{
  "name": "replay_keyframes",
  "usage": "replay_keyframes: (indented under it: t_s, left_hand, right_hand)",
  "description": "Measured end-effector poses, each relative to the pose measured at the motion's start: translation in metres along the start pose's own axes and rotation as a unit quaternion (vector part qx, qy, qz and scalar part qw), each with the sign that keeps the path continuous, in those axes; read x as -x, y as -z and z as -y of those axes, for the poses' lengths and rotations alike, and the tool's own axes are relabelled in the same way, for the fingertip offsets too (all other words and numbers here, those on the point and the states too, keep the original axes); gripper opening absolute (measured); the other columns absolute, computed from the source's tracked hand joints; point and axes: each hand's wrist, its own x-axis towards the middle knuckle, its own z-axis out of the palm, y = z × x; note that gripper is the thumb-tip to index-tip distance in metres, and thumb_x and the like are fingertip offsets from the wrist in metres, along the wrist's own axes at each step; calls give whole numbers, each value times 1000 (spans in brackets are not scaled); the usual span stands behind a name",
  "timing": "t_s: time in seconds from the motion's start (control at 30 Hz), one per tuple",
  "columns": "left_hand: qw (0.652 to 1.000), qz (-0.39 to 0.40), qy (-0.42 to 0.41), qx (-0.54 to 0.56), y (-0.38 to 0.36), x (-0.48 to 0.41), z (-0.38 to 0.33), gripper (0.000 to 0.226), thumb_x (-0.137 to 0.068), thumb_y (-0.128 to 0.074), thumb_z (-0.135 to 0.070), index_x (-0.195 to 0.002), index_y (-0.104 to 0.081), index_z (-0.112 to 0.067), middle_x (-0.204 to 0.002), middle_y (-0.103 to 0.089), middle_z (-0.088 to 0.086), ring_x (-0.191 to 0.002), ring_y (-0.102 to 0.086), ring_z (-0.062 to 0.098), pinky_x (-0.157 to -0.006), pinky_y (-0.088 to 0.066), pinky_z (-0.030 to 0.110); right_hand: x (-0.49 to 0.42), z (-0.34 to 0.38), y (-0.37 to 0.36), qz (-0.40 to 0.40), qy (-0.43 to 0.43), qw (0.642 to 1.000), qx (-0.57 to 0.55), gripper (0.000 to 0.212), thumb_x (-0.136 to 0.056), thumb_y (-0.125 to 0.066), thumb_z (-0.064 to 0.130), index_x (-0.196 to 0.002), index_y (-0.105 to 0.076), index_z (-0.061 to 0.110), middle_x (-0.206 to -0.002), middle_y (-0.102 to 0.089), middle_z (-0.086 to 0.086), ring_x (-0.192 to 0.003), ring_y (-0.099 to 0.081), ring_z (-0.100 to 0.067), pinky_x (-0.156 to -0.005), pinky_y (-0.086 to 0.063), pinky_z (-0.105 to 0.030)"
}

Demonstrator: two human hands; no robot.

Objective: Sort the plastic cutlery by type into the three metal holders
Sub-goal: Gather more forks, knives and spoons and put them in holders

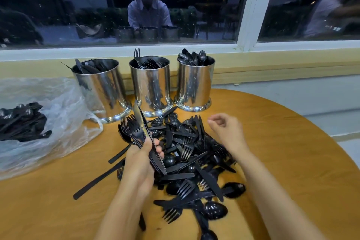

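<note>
Left hand (143,159): grip closed round a mixed bundle (136,132) of black plastic forks and at least one knife. It holds them by the handles, with tines and blade pointing up towards the holders. Right hand (227,128): grip loose, fingers half curled and holding nothing, hovering over the far side of the cutlery pile (187,161).

The pile lies mid-worktop (282,161), just in front of three metal holders:
- knife holder (101,91) on the left
- fork holder (151,84) in the middle
- spoon holder (194,84) on the right

All three are already part filled.

Handling, my read:
- The pieces are very light, thin and fairly stiff, though the tines will likely flex or snap if forced.
- Glossy plastic slides easily, so a fanned bundle could slip or splay.
- Pieces in the heap interlock, and tines catch on handles, so lifting one may drag its neighbours.
- Best hold is a pinch on the handle at mid-length or at the end, clear of tines and bowls.
- The holders look heavy enough to stay put.

Hard to make out:
- Black on black, so types deep in the pile blur together and the lower layers are hidden.
- I can't count the pieces in the left grip, and a spoon may be behind the forks.
- The insides of the holders are only visible at the rim.
- The plastic bag (58,115) at the left holds more cutlery (21,122), cut off by the frame edge.
- A spoon at the bottom edge is also cropped.
</note>
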Motion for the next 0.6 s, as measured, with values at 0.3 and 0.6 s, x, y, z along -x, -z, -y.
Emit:
replay_keyframes:
  t_s: [0.3, 0.6]
  left_hand:
    - [1000, 11, 8, 0, 3, -2, 2, 18, -105, -41, -13, -100, -58, -9, -71, -55, 1, -62, -47, 14, -66, -44, 31]
    - [1000, 16, 11, 0, 2, -2, 3, 17, -104, -43, -13, -106, -60, -9, -72, -58, 2, -63, -50, 14, -66, -46, 31]
  right_hand:
    - [-57, 0, -29, 92, -92, 988, 79, 54, -88, -71, 25, -133, -49, 3, -131, -54, -11, -120, -51, -26, -92, -42, -31]
    - [-68, 34, 4, 68, -82, 979, -171, 12, -90, -65, 10, -101, -63, 8, -79, -58, 0, -59, -47, -7, -48, -41, -14]
